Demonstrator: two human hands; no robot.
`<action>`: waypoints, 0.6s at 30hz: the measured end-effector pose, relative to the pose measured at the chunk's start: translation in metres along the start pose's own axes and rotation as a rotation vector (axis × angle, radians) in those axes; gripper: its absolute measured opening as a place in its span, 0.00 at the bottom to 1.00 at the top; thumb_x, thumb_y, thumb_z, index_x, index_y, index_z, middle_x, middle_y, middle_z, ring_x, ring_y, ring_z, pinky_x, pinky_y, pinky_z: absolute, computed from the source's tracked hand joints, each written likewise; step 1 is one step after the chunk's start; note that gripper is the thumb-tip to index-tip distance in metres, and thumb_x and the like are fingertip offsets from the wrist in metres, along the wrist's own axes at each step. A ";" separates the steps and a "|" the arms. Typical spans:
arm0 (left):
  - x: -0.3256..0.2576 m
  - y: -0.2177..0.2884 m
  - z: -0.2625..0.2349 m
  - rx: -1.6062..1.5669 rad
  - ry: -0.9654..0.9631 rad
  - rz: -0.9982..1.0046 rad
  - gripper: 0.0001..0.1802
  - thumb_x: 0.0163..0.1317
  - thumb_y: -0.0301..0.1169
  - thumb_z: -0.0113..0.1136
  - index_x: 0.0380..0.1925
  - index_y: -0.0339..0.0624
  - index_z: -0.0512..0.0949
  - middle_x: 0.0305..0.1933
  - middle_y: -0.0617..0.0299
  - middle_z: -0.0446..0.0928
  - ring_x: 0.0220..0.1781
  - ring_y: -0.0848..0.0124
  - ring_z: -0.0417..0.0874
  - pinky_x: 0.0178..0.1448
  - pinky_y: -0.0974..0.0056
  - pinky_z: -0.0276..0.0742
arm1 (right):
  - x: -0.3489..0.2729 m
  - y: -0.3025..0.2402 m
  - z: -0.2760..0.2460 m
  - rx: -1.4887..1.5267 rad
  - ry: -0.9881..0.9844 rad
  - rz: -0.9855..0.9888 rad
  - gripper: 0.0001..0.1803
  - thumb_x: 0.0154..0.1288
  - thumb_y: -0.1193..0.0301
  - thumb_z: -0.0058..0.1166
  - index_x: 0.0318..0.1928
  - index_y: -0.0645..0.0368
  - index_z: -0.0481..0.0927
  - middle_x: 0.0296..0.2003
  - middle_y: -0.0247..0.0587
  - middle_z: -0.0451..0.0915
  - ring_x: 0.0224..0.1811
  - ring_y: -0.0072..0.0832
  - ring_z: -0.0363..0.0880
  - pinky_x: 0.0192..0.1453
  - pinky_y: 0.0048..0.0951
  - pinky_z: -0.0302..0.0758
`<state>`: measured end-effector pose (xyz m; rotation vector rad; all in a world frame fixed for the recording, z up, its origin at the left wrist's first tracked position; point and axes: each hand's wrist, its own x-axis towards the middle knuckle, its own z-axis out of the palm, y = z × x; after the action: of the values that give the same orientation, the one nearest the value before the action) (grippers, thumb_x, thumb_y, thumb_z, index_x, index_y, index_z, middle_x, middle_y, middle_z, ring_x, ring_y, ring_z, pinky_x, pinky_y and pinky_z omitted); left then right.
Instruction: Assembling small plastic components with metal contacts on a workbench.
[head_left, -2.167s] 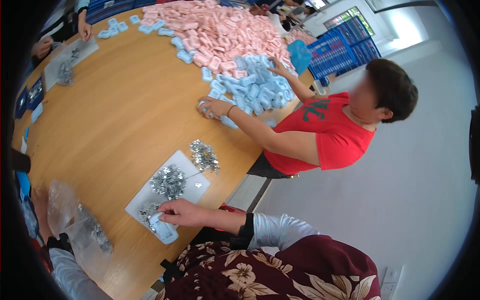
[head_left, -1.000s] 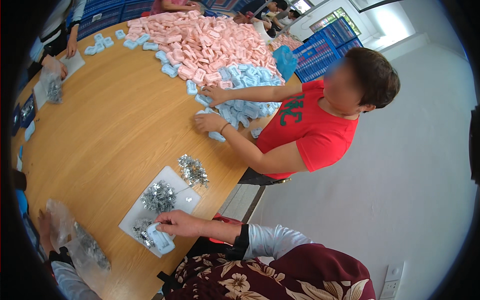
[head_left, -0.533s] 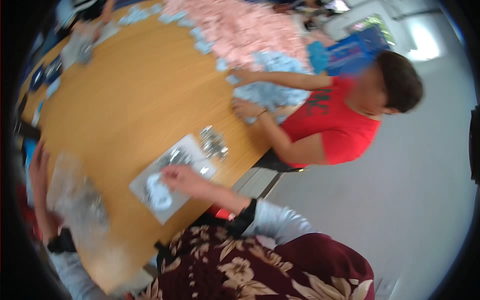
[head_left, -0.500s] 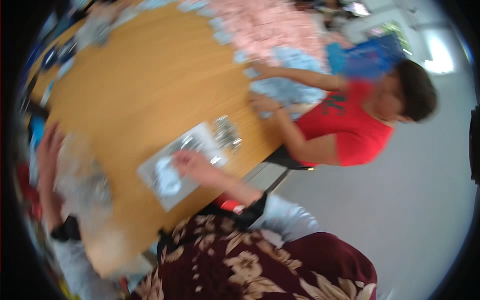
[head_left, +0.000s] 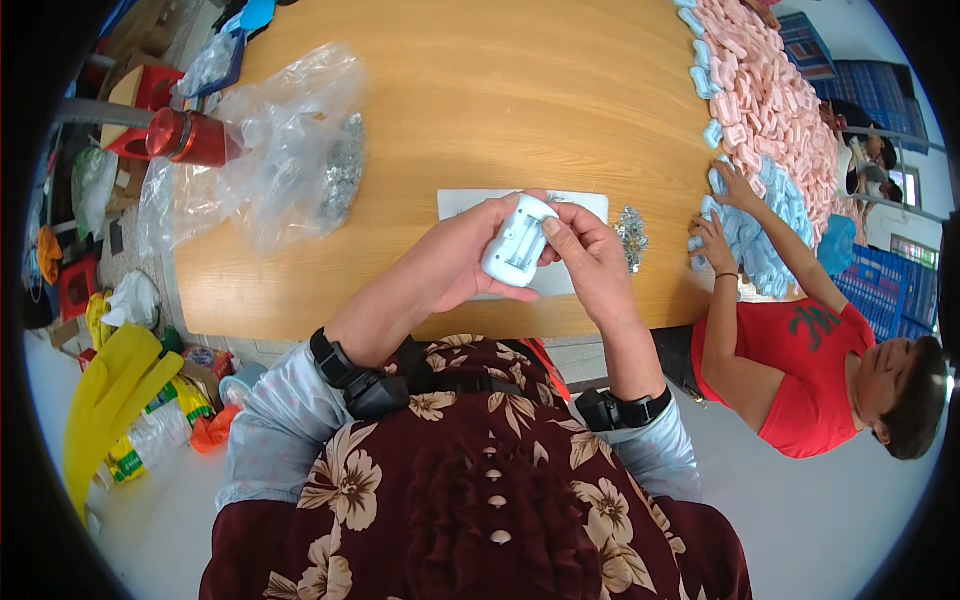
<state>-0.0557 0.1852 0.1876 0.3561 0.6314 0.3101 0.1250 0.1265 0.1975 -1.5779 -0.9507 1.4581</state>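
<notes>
A light-blue plastic casing (head_left: pixel 516 243) with a battery compartment and small round holes is held up above the near table edge. My left hand (head_left: pixel 478 245) is closed around its left side, palm beneath. My right hand (head_left: pixel 592 252) grips its right side, thumb pressed by the compartment; whether a small part is under that thumb I cannot tell. Thin metal strips seem to sit in the compartment. Under my hands lies a pale rectangular board (head_left: pixel 590 205), largely covered by them. Beside it is a small heap of shiny metal pieces (head_left: pixel 631 238).
At left, a clear plastic bag (head_left: pixel 270 150) of metal pieces lies near a red cylinder (head_left: pixel 190 137). At right, a co-worker in a red shirt (head_left: pixel 800 360) handles light-blue casings (head_left: pixel 770 230), beside a large pink pile (head_left: pixel 775 110). The wooden table's near edge (head_left: pixel 270 335) is before me.
My left hand has come from beside the plastic bag to the casing. My right hand, earlier over the board, now grips the raised casing too. The view has turned and become sharper.
</notes>
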 end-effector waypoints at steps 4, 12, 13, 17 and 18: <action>-0.001 -0.004 -0.003 -0.052 -0.016 -0.012 0.24 0.77 0.45 0.35 0.66 0.49 0.64 0.61 0.58 0.72 0.56 0.61 0.80 0.52 0.47 0.85 | -0.005 0.002 0.007 -0.078 0.034 -0.052 0.17 0.72 0.67 0.54 0.54 0.65 0.78 0.35 0.38 0.83 0.36 0.20 0.80 0.40 0.24 0.79; -0.006 -0.006 -0.001 0.019 0.055 0.043 0.25 0.77 0.48 0.38 0.69 0.55 0.58 0.62 0.59 0.70 0.55 0.62 0.80 0.52 0.41 0.83 | -0.012 -0.014 0.022 -0.566 0.181 -0.403 0.10 0.59 0.76 0.64 0.42 0.57 0.81 0.33 0.38 0.79 0.34 0.27 0.79 0.41 0.27 0.75; -0.006 -0.007 0.002 0.042 0.074 0.031 0.25 0.76 0.48 0.39 0.68 0.55 0.58 0.62 0.60 0.70 0.55 0.63 0.80 0.52 0.42 0.83 | -0.011 -0.014 0.020 -0.566 0.181 -0.400 0.10 0.59 0.76 0.64 0.42 0.57 0.81 0.33 0.38 0.79 0.34 0.27 0.79 0.41 0.27 0.75; -0.007 -0.013 0.003 0.101 0.086 0.018 0.25 0.76 0.49 0.40 0.67 0.54 0.58 0.60 0.60 0.71 0.53 0.65 0.81 0.50 0.44 0.84 | -0.006 -0.014 0.018 -1.015 0.178 -0.749 0.10 0.51 0.77 0.65 0.34 0.56 0.78 0.29 0.37 0.78 0.33 0.35 0.77 0.40 0.35 0.69; -0.008 -0.014 0.003 0.099 0.087 0.017 0.25 0.76 0.49 0.40 0.67 0.54 0.58 0.60 0.60 0.71 0.53 0.65 0.81 0.50 0.44 0.84 | -0.006 -0.014 0.019 -1.032 0.185 -0.759 0.10 0.49 0.77 0.65 0.32 0.56 0.77 0.28 0.36 0.77 0.33 0.36 0.76 0.40 0.36 0.68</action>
<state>-0.0577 0.1692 0.1877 0.4452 0.7317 0.3125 0.1052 0.1280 0.2115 -1.6304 -2.0723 0.2383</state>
